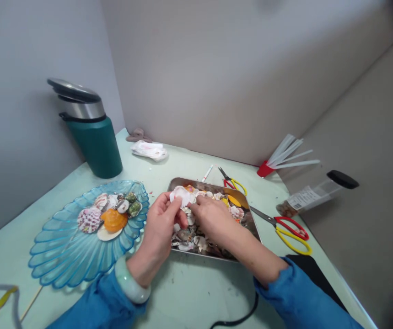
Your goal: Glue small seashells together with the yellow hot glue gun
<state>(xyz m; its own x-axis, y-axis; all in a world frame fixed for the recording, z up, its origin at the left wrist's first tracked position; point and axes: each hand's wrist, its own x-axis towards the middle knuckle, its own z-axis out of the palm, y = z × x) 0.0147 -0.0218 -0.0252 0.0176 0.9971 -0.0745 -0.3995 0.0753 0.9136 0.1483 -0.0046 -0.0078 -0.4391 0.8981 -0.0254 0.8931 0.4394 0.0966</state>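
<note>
My left hand is closed on a white seashell, pinched between thumb and fingers above the near-left part of a metal tray. Many mixed shells lie in this tray. My right hand reaches down over the tray's middle, its fingertips bent close to the white shell and the pile; what they touch is hidden. On the left, a blue scalloped glass dish carries several shells, among them an orange scallop shell, a purple-speckled one and green-brown snail shells.
Behind the dish stands a green bottle with its lid raised. Red-and-yellow scissors lie right of the tray, smaller scissors behind it. Farther right are a red cup of white sticks and a clear jar. A black cable runs in front.
</note>
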